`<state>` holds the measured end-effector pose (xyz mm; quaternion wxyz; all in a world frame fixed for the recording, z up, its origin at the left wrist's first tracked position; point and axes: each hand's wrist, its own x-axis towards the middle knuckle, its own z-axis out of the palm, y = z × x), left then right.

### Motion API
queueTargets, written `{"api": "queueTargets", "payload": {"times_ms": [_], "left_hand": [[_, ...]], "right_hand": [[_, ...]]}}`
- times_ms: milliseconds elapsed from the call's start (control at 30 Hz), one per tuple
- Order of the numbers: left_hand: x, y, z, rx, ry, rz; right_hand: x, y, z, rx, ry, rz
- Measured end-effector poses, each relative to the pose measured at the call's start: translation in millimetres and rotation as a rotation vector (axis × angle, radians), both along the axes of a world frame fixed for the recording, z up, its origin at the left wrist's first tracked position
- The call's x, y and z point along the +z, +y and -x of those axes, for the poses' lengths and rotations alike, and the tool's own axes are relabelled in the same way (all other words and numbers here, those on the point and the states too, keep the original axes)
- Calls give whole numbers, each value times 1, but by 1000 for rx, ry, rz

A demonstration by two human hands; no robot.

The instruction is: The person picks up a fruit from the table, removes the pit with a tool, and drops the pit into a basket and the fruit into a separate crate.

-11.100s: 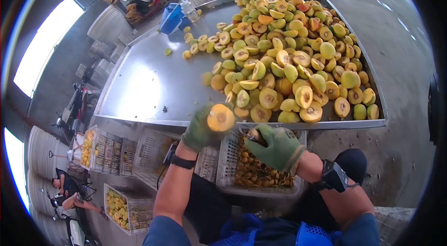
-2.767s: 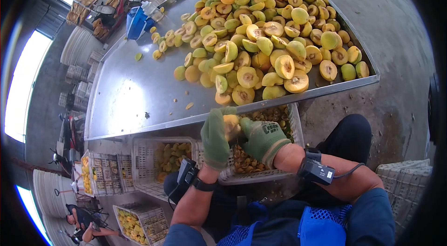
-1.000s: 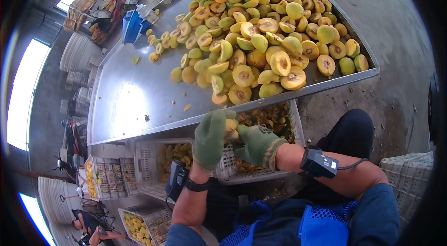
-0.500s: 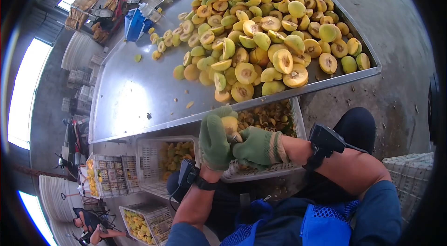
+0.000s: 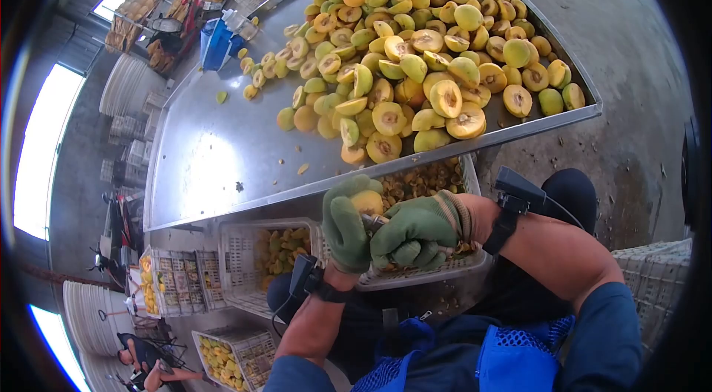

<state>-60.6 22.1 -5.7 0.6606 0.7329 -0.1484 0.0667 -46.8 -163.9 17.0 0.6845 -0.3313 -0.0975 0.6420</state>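
Observation:
My left hand (image 5: pixel 345 238), in a green knit glove, is closed around a yellow peach half (image 5: pixel 367 203). In my right hand (image 5: pixel 414 235), gloved the same way, is a small metal pitting tool (image 5: pixel 374 221), its working end against the fruit and mostly hidden by the fingers. Both hands meet above a white crate (image 5: pixel 475 183) that holds brown pits and scraps (image 5: pixel 423 181). Just beyond them, a large heap of halved peaches (image 5: pixel 415 73) lies on a metal table (image 5: pixel 194 162).
A second crate (image 5: pixel 230 262) with peach pieces stands left of my hands. More fruit-filled crates (image 5: pixel 252 355) are at lower left, near a seated person (image 5: pixel 141 355). The table's raised edge (image 5: pixel 482 141) runs close in front. Another crate (image 5: pixel 656 273) is at right.
My right hand has turned and its fingers now curl more visibly, with the wrist raised slightly. My left hand still holds the peach half in nearly the same place.

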Motion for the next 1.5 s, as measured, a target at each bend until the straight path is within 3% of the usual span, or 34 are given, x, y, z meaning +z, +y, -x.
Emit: {"api": "queueTargets", "payload": {"times_ms": [133, 300, 433, 533, 600, 667, 700, 733, 833, 967, 1100, 1167, 1200, 1233, 1267, 1300, 1367, 1467, 1500], "left_hand": [[4, 10, -1, -151, 63, 38], [21, 13, 4, -205, 222, 109], [30, 11, 2, -168, 89, -56], [28, 16, 1, -172, 153, 35], [22, 17, -3, -144, 182, 107], [8, 23, -9, -222, 404, 437], [4, 24, -8, -255, 518, 604], [-5, 16, -4, -102, 406, 451], [-2, 17, -12, -25, 560, 602], [12, 49, -27, -38, 517, 432], [25, 67, -16, 68, 458, 220], [25, 104, -15, 101, 132, -211], [27, 128, -16, 181, 157, -269], [29, 152, -18, 257, 187, -325], [42, 170, -18, 316, 72, -688], [51, 188, -24, 309, 167, -992], [56, 214, -34, 295, 387, -1588], [26, 205, -97, 433, -100, -1033], [19, 186, -120, 433, -180, -990]], "right_hand": [[-23, 2, 0, 50, 245, -233], [-32, 8, 5, 83, 314, -330], [-29, 13, 9, 83, 314, -328], [-23, 15, 8, 75, 258, -305], [-8, 21, 12, -47, -42, -95], [14, 24, 15, -154, -360, 118], [8, 28, 17, -153, -371, 82], [-4, 33, 20, -152, -383, 48], [-2, 15, 21, -51, -376, 34], [7, -2, 23, 78, -390, 350], [13, 13, 24, 118, -607, 622], [-43, 15, 32, 80, -1382, 389], [-62, 13, 31, 55, -1762, 245], [-50, 11, 31, 113, -1652, 389], [-26, 10, 37, 167, -1532, 526], [-9, 8, 41, 217, -1404, 656], [-3, 7, 49, 46, -1337, 735], [-2, 10, 46, -97, -1243, 829], [-2, 9, 44, -130, -1257, 818]]}}
